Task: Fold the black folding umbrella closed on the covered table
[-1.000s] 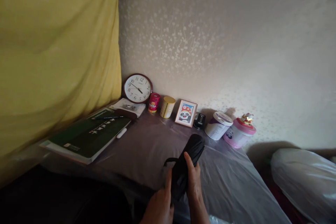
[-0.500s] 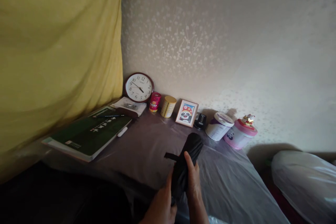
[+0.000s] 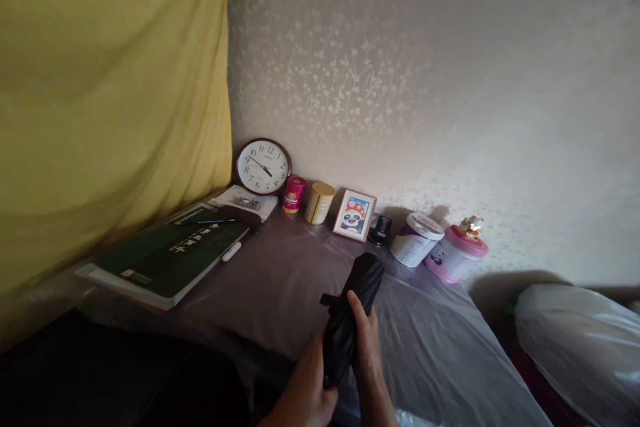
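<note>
A folded black umbrella [image 3: 350,320] is held aslant above the front of the table, its wide end pointing up and away. My left hand [image 3: 310,383] grips its lower end from the left, with most fingers hidden. Around the middle, my right hand [image 3: 367,340] holds it from the right, thumb lying on the black fabric. A short black strap [image 3: 329,299] sticks out to the left of the umbrella.
Along the wall stand a round clock [image 3: 263,167], a red can [image 3: 293,194], a yellow can [image 3: 319,203], a panda picture frame [image 3: 355,215], a small black object [image 3: 381,231], a white tub [image 3: 417,240] and a pink tub [image 3: 456,254]. A green book [image 3: 165,253] lies left.
The strap sticks out less and sits nearer the umbrella. Both hands keep their hold, with my left hand shifted slightly left. The view has moved slightly.
</note>
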Demonstrator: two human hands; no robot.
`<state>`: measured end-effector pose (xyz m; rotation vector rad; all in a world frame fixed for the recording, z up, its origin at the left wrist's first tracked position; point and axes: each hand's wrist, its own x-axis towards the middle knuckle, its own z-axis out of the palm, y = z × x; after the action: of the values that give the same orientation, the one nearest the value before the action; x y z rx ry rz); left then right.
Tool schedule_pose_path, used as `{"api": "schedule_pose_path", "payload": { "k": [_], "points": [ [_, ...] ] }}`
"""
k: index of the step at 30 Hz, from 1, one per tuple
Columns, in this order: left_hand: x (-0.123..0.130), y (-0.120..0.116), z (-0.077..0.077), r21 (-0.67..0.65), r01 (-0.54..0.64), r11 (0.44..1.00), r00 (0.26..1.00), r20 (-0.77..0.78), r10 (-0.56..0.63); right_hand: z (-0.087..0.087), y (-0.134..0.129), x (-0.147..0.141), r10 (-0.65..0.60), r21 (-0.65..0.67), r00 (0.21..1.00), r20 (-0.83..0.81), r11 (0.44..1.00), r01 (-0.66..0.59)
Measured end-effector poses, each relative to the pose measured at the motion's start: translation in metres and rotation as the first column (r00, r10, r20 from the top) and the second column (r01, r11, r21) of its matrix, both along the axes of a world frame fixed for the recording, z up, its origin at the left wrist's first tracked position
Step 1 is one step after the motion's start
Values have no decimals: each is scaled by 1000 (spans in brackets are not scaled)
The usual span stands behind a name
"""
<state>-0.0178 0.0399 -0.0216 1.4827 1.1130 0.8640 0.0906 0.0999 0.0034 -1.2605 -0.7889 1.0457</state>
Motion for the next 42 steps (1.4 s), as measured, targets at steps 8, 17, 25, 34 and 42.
{"api": "schedule_pose_path", "payload": {
  "k": [8, 17, 25, 34, 42],
  "points": [
    [-15, 2, 12, 146, 16, 989, 995, -99, -1, -11, 1, 2, -34, -54, 999, -19, 998, 33],
    [-18, 31, 20, 292, 25, 956, 934, -348, 82, -16, 12, 19, -203, 138, 917, 343, 977, 165],
    [-13, 25, 9, 222, 103, 970, 700, -708, 87, -36, 13, 26, -41, 309, 793, 607, 932, -189],
    [-12, 25, 8, 226, 106, 968, 666, -739, 99, -28, 4, 38, 194, 284, 833, 517, 880, -381],
    [-12, 22, 24, 191, 149, 970, 625, -778, 57, -24, -5, 53, 268, 204, 909, 320, 917, -342]
  ]
}}
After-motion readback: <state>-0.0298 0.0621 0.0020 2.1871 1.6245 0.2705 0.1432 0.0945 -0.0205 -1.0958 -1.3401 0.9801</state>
